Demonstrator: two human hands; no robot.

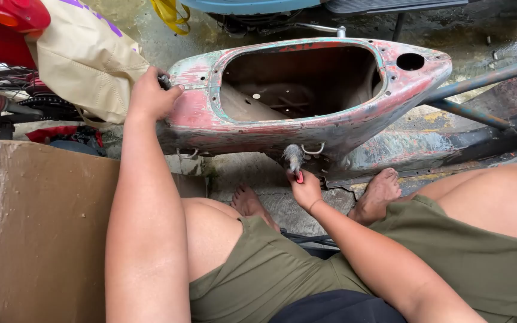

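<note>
An old scooter body shell (354,113) with flaking red and pale green paint lies in front of me, its open cavity facing up. My left hand (149,96) grips the shell's left end at the rim. My right hand (305,189) holds a small paintbrush (295,160) with a red handle, and the grey bristles touch the shell's lower side next to a metal loop. I sit low with both bare feet on the wet concrete under the shell.
A flat brown cardboard sheet (37,227) lies at my left. A red motorbike (1,54) with a beige cloth bag (85,60) stands at the upper left. Blue metal bars (480,90) run off to the right. Another vehicle's underside (282,12) sits behind the shell.
</note>
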